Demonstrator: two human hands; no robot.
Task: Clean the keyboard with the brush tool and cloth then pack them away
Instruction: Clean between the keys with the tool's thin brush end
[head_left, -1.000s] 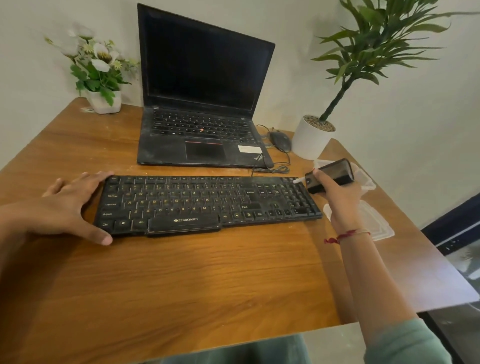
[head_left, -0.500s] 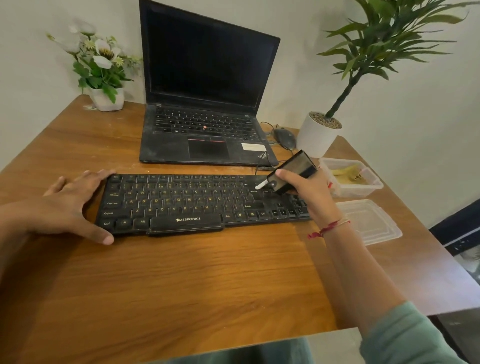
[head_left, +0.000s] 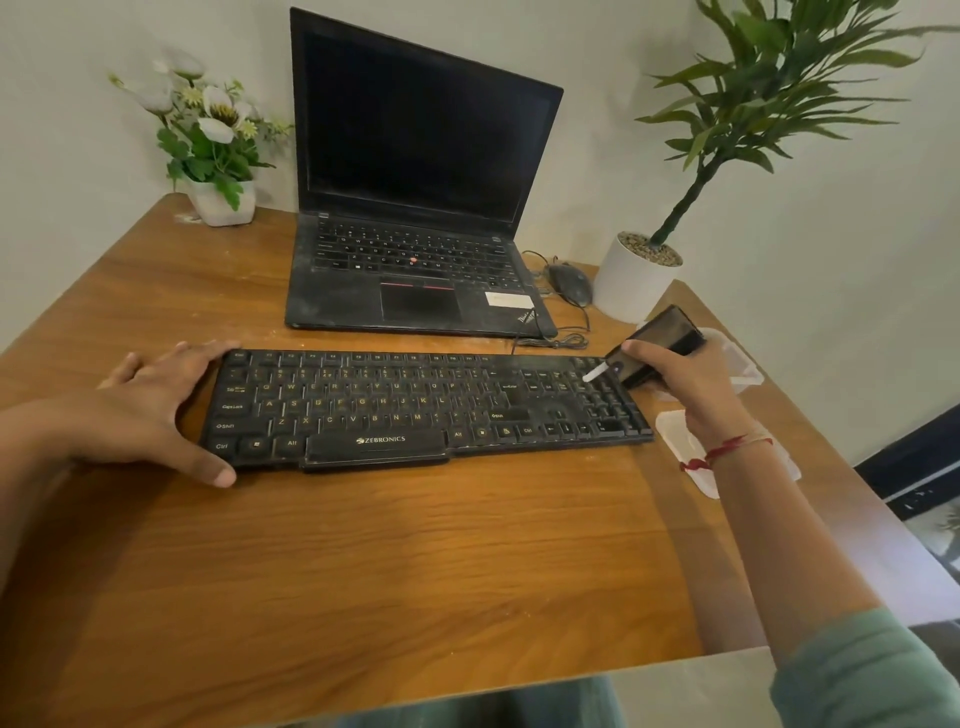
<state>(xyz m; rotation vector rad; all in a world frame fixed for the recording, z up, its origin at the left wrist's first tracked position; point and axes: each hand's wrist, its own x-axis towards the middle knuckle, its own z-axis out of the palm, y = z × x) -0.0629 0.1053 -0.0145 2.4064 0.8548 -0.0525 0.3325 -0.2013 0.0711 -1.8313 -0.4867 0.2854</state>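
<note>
While the keyboard (head_left: 415, 405) lies across the middle of the frame on the wooden desk (head_left: 415, 561), the right hand (head_left: 675, 384) holds the brush tool (head_left: 649, 345) over its right end, the grip closed around the dark body with the thumb on top. A small white tip (head_left: 595, 372) pokes out toward the number pad; whether it touches the keys I cannot tell. At centre left, the left hand (head_left: 156, 410) rests flat and open against the keyboard's left edge, fingers spread, gripping nothing, thumb on the desk at the front corner.

The step in hand looks like brushing, started from the right end. To do it well, I judge the tip should run along the gaps between key rows in short strokes, all toward one edge, so dust leaves the board instead of shifting around. Light pressure should do; the bracing hand keeps the board from sliding.

Behind the right hand, at the right edge of the frame, sit a clear container (head_left: 737, 364) and, nearer, its lid (head_left: 675, 431), likely the place for packing away. No cloth is clearly visible. Farther up are a dusty laptop (head_left: 415, 208), a mouse (head_left: 571, 283), a potted plant (head_left: 639, 280) and a flower pot (head_left: 218, 202).
</note>
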